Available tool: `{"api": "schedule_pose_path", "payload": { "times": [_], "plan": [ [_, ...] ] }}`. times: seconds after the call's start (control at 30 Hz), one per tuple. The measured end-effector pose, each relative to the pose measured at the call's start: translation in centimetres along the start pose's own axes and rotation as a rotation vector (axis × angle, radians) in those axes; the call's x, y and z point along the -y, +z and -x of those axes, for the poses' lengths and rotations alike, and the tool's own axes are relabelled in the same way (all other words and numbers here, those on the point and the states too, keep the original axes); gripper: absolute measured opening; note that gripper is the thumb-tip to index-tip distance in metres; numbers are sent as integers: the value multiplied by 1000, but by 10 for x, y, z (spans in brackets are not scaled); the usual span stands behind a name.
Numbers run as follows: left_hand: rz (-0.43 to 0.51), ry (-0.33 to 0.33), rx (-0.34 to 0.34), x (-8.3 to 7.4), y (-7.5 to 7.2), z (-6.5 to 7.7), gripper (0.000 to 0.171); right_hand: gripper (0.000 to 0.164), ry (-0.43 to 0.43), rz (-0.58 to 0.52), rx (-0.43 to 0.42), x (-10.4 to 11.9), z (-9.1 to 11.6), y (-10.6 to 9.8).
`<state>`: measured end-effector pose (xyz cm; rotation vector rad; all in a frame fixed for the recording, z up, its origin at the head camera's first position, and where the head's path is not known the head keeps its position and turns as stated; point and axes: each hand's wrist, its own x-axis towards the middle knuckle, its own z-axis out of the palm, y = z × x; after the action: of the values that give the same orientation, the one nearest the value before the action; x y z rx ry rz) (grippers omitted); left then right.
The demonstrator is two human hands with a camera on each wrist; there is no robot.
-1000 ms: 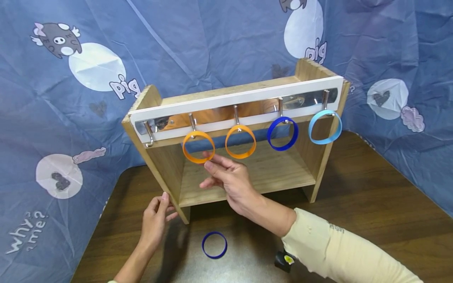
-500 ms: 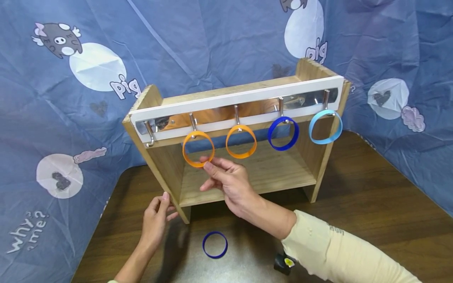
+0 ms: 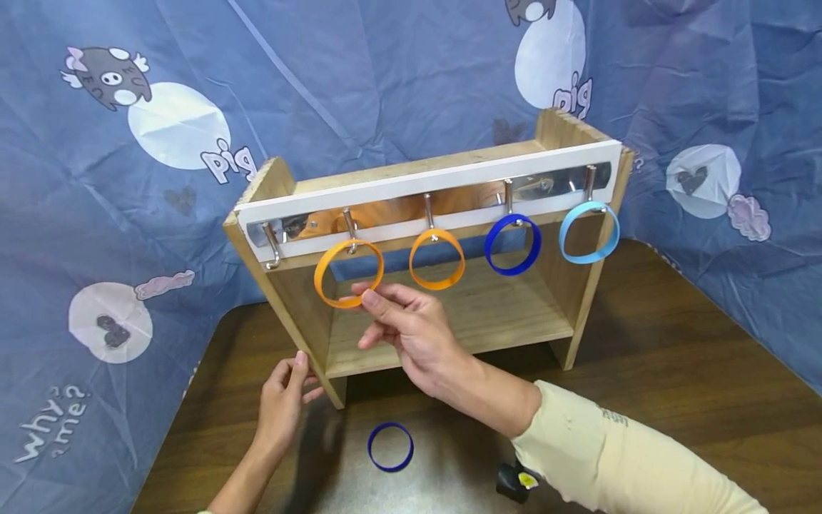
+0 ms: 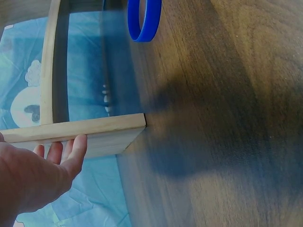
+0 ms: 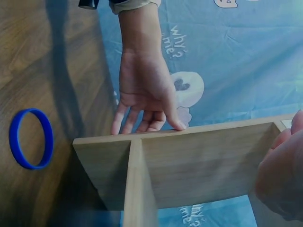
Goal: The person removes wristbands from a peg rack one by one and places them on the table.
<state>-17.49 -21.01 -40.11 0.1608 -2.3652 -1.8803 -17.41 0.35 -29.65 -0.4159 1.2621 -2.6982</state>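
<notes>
My right hand (image 3: 420, 332) pinches the lower edge of an orange wristband (image 3: 319, 282) between thumb and fingers. This band overlaps the second hook from the left (image 3: 349, 228) in the head view. My left hand (image 3: 281, 400) rests against the outer left side of a wooden shelf (image 3: 514, 318), thumb near its front edge; the left wrist view shows these fingers (image 4: 71, 158) at the panel. Another orange wristband (image 3: 438, 286), a dark blue wristband (image 3: 512, 271) and a light blue wristband (image 3: 587, 258) hang on the hooks further right. The leftmost hook (image 3: 272, 246) is bare.
Another blue wristband (image 3: 390, 469) lies on the wooden table (image 3: 693, 385) before the shelf. A black object with a yellow mark (image 3: 512, 483) is beside the right sleeve. The white hook strip (image 3: 398, 183) runs across the shelf's top front. Blue patterned cloth (image 3: 398, 71) hangs behind.
My right hand has moved slightly left, and the orange wristband it pinches has shifted left and tilted. The left hand stays at the shelf's side.
</notes>
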Motion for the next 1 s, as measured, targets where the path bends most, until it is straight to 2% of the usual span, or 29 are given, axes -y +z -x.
{"api": "schedule_pose_path", "payload": {
  "times": [0.23,0.37,0.6,1.0],
  "plan": [
    [-13,1,9,2,0,0,50,16,-37,71,38,3,7,0],
    [-5,5,17,1,0,0,49,20,-38,126,67,5,11,-2],
    [-3,5,3,0,0,1,51,31,-9,201,103,4,17,-19],
    [-7,13,4,-1,0,0,53,29,12,316,129,0,25,-35]
  ]
}}
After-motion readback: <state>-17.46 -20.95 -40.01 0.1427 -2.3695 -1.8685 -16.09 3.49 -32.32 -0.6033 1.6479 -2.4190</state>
